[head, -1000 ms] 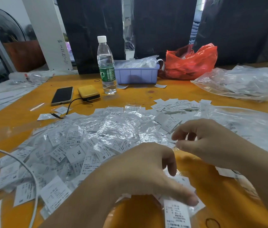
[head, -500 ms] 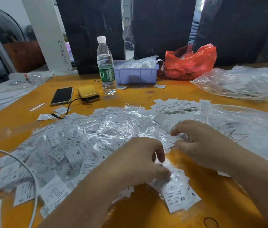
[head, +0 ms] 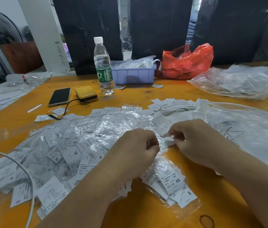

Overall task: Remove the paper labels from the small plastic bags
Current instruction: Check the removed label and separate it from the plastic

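Observation:
A wide heap of small clear plastic bags with white paper labels (head: 74, 145) covers the orange table (head: 146, 209) in front of me. My left hand (head: 135, 152) and my right hand (head: 194, 142) meet over the heap's right side, fingers curled. Between them both pinch one small bag (head: 165, 143) with a label in it. A bundle of bagged labels marked XS and S (head: 173, 181) lies just below my hands. A stack of loose white labels (head: 172, 104) lies further back.
A water bottle (head: 103, 66), a phone (head: 60, 97) and a yellow power bank (head: 86, 94) stand at the back left. A purple bin (head: 134, 75) and a red bag (head: 186, 63) sit behind. Large clear bags (head: 245, 129) lie right. A white cable (head: 23, 171) crosses left.
My left hand lifted off the XS/S bundle and moved up toward the right hand. Both hands closed together on one small bag.

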`<action>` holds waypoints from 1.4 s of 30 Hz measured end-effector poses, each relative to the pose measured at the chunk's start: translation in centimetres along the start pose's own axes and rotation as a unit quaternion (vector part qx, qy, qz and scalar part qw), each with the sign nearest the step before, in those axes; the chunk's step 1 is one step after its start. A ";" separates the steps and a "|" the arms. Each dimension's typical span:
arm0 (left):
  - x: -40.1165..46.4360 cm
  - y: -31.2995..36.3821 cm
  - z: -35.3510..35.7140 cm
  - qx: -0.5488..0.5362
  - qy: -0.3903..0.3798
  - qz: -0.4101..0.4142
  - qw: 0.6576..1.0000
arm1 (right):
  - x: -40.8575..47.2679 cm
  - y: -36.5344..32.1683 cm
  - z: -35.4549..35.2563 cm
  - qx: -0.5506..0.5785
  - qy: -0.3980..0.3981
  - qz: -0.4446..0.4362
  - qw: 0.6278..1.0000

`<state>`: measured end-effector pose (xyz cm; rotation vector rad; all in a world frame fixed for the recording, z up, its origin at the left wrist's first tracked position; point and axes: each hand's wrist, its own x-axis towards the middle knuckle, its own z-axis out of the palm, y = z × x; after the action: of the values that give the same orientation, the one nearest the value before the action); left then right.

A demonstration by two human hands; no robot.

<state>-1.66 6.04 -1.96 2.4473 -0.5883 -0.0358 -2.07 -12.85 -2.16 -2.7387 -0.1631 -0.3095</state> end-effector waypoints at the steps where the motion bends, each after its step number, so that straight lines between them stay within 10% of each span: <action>1: 0.1 -0.1 0.0 0.013 0.011 0.001 1.000 | 0.0 -0.1 -0.1 0.005 0.005 0.001 1.000; 13: 0.5 -0.4 0.3 -0.020 0.051 -0.010 0.998 | 0.1 -0.5 -0.8 0.077 0.079 -0.054 0.992; 23: 0.3 -0.2 -0.1 -0.170 0.073 0.030 0.982 | -0.4 -1.3 -2.5 0.393 -0.004 -0.067 0.917; 33: 0.2 0.2 -0.2 -0.205 0.112 0.034 0.972 | -1.3 -1.0 -5.2 0.036 0.047 0.041 0.997; 42: 0.0 0.8 0.4 -0.222 0.113 0.020 0.968 | -1.5 -0.3 -5.4 -0.121 0.016 0.161 0.980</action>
<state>-2.07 5.24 -1.85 1.9705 -0.4680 0.1160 -4.64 -14.77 2.47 -2.9331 0.3453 -0.2980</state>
